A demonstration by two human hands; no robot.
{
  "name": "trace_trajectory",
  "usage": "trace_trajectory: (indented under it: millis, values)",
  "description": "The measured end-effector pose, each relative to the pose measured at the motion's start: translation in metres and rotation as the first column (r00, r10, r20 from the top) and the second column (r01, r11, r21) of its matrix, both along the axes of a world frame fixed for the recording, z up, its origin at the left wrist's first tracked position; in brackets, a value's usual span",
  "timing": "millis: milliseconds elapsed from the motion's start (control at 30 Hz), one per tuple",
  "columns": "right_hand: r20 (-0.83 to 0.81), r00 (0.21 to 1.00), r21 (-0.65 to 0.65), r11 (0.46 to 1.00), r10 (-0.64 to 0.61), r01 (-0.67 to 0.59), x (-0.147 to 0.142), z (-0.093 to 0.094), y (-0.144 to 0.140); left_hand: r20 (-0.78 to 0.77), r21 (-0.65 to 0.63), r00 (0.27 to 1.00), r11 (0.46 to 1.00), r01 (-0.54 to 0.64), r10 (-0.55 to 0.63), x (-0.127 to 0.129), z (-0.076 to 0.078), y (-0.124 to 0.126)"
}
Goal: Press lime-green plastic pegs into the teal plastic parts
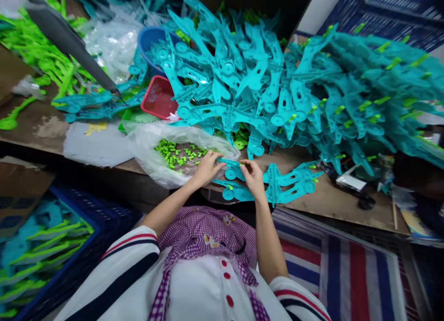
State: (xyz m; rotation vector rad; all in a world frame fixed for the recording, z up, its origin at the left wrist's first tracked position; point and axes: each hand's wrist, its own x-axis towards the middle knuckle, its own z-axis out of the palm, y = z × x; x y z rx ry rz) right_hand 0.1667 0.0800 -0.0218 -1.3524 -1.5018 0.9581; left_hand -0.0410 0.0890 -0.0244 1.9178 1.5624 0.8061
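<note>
A flat teal plastic part lies on the brown table right in front of me. My left hand grips its left end. My right hand pinches a small green piece against the same part near its middle. Just left of my hands, a clear plastic bag lies open with several small green clips inside.
A big heap of teal parts fills the table's back and right. A red basket, a blue bowl and green parts sit at the left. A blue crate with finished pieces stands lower left. A striped bag lies lower right.
</note>
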Motion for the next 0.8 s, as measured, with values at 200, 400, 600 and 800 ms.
trace_trajectory:
  millis: [200, 400, 600, 800]
  values:
    - [0.075, 0.997, 0.044, 0.998, 0.035, -0.038, 0.003, -0.001, 0.0, 0.107, 0.022, 0.993, 0.998, -0.057, 0.054, -0.001, -0.013, 0.003]
    - [0.223, 0.967, 0.156, 0.975, 0.123, -0.16, -0.002, 0.002, 0.0, 0.118, 0.022, 0.991, 0.997, -0.069, 0.066, -0.001, -0.018, 0.003]
    - [0.267, 0.947, 0.156, 0.961, 0.18, -0.226, -0.003, -0.008, 0.0, 0.088, 0.023, 0.995, 0.999, -0.049, 0.047, 0.0, -0.023, 0.004]
    - [0.32, 0.929, 0.166, 0.955, 0.185, -0.248, -0.001, -0.014, 0.005, 0.068, 0.036, 0.996, 0.998, -0.054, 0.052, 0.0, -0.024, 0.006]
